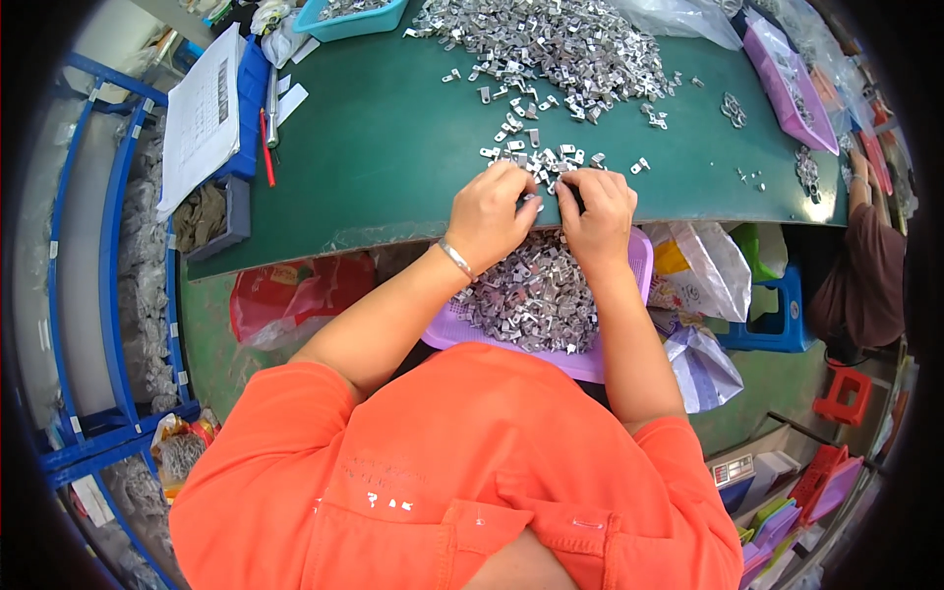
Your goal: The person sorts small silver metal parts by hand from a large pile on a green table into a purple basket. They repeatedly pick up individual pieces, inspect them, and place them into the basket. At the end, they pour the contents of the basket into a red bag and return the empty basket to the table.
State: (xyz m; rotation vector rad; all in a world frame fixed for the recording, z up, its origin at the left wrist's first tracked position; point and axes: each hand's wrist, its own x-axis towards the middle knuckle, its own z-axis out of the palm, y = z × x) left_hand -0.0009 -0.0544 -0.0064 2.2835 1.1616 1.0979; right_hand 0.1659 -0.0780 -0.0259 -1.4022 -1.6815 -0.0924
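Both my hands are at the front edge of the green table, thumbs toward each other. My left hand [492, 218] is closed, its fingertips pinched on a small bent metal bracket that shows only as a bright bit. My right hand [600, 214] is closed too, fingers curled down among loose brackets; what it grips is hidden. Just beyond the fingertips lies a scatter of silvery metal brackets [536, 157], each with a hole. Below my hands, a lilac plastic basket [639, 265] holds a heap of similar metal brackets [536, 300].
A large pile of brackets [560, 49] covers the table's far middle. At the left are a blue bin with papers [202, 118] and a red pen [266, 147]. A pink tray [787, 84] stands at the right, near another person's arm [863, 182]. Blue shelving [123, 246] rises at far left.
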